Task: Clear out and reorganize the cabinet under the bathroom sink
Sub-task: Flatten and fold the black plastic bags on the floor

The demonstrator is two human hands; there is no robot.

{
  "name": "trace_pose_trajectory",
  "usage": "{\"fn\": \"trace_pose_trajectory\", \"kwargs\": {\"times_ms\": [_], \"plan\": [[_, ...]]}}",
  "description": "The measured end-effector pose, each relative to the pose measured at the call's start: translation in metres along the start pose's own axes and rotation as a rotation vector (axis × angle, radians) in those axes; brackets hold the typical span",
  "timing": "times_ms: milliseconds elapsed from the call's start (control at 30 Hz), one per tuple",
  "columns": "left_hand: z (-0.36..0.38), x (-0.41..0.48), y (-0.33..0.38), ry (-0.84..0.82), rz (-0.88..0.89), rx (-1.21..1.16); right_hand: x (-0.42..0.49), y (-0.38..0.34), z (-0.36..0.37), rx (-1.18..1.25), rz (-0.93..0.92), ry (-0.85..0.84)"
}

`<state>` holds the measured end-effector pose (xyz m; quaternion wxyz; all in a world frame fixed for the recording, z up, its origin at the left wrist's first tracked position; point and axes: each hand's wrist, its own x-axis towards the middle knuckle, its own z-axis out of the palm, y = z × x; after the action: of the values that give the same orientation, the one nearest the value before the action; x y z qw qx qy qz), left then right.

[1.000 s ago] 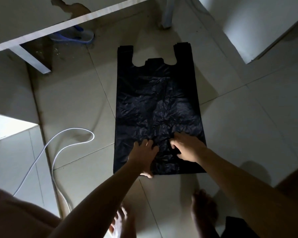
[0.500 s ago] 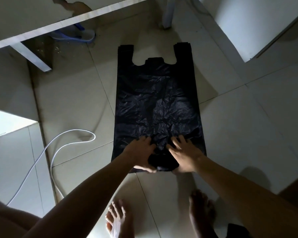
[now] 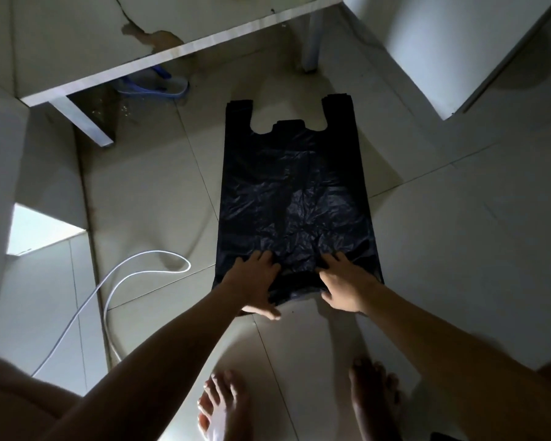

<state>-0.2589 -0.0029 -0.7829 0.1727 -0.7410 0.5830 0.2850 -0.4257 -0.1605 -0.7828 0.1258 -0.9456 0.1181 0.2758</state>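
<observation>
Floor: pale tiles (image 3: 458, 249), dim light. The black plastic bag (image 3: 295, 198) lies flat on them at your 12 o'clock.
Bag axis: the long axis runs 6 to 12. Handle loops are at the 12 end, the closed hem at the 6 end, nearest you.
Left hand (image 3: 252, 281): on the hem's 7 o'clock side. Fingers (image 3: 264, 257) are apart and laid flat on the film, thumb out past the hem.
Right hand (image 3: 344, 284): on the hem's 5 o'clock side, same pose, fingers spread and clamped on nothing.
Key relation: both your hands sit level on the near hem, neither nearer. The whole bag lies toward 12 from your fingertips.
Hem: slightly bunched between your hands. I can't tell if either thumb is under it.
Step (my read): folding or rolling the bag from 6 toward 12, for storage.
Risk: thin film will likely slide or skew if one hand leads.
Around: white cable (image 3: 134, 275) at 9; table (image 3: 172, 55) at 11, blue slipper (image 3: 153, 85) beneath it. All well apart from the bag.
</observation>
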Motion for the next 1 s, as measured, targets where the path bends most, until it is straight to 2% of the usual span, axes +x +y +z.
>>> {"fn": "trace_pose_trajectory", "kwargs": {"times_ms": [100, 233, 367, 500, 667, 733, 800, 900, 933, 1000], "plan": [[0.007, 0.002, 0.004, 0.032, -0.064, -0.046, -0.003, 0.008, -0.01, 0.031, -0.025, 0.088], [-0.013, 0.012, -0.005, 0.14, -0.086, -0.23, -0.004, 0.01, -0.016, -0.108, -0.034, 0.041], [-0.031, 0.024, -0.023, 0.287, -0.089, -0.169, 0.001, 0.008, -0.026, 0.004, 0.084, 0.184], [-0.032, 0.029, -0.036, 0.233, -0.021, -0.181, 0.01, 0.02, -0.039, 0.109, 0.141, 0.267], [-0.025, 0.024, -0.03, 0.054, -0.002, -0.088, 0.009, 0.029, -0.045, 0.142, 0.102, -0.056], [-0.031, 0.02, -0.026, 0.004, 0.006, -0.135, 0.008, 0.028, -0.044, 0.196, 0.118, -0.169], [-0.04, 0.016, -0.023, -0.154, -0.043, -0.249, 0.005, 0.028, -0.049, 0.249, 0.173, -0.308], [-0.051, 0.012, -0.018, -0.498, -0.126, -0.338, -0.002, 0.026, -0.063, 0.251, 0.225, -0.54], [-0.055, 0.011, -0.018, -0.553, -0.138, -0.33, -0.003, 0.026, -0.068, 0.234, 0.238, -0.578], [-0.073, 0.01, -0.022, -0.556, -0.144, -0.315, -0.004, 0.027, -0.082, 0.222, 0.254, -0.573]]}}
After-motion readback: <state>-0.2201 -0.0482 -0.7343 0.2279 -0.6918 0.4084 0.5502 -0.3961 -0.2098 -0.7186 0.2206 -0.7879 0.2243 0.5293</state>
